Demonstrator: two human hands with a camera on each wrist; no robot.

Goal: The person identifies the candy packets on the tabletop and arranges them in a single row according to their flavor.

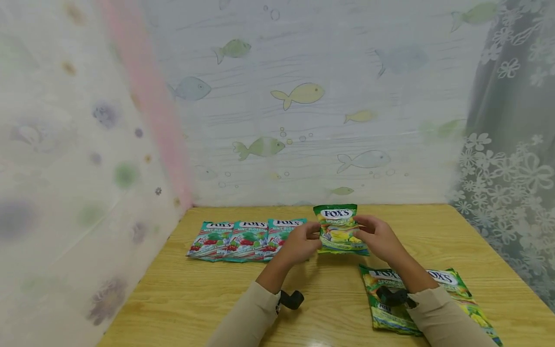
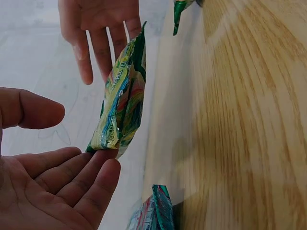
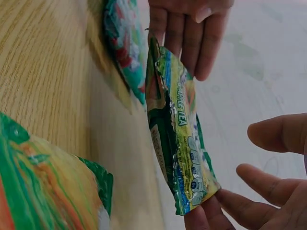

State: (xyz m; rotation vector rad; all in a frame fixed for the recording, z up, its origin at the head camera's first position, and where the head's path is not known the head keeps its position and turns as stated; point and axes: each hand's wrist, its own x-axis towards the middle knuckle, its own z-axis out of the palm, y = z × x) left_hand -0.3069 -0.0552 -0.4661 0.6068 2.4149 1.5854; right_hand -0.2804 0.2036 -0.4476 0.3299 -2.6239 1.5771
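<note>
A green-and-yellow Fox's Spring Tea candy bag point(image 1: 338, 231) stands upright between my two hands, just above the table. At its left edge my left hand point(image 1: 301, 243) touches it with extended fingertips; the left wrist view shows the thumb well apart from the bag point(image 2: 120, 96). My right hand point(image 1: 381, 241) supports the opposite edge on its fingers, and in the right wrist view its thumb also stays off the bag point(image 3: 180, 129). Left of my left hand, three teal Fox's Mint Blossom bags point(image 1: 246, 243) lie in an overlapping row, the rightmost partly hidden by that hand.
More green Spring Tea bags point(image 1: 390, 318) lie at the table's front right, partly covered by my right forearm. The wooden table point(image 1: 186, 299) meets a fish-patterned curtain point(image 1: 303, 159) at its back edge. A black wrist mount point(image 1: 291, 300) sits on each wrist.
</note>
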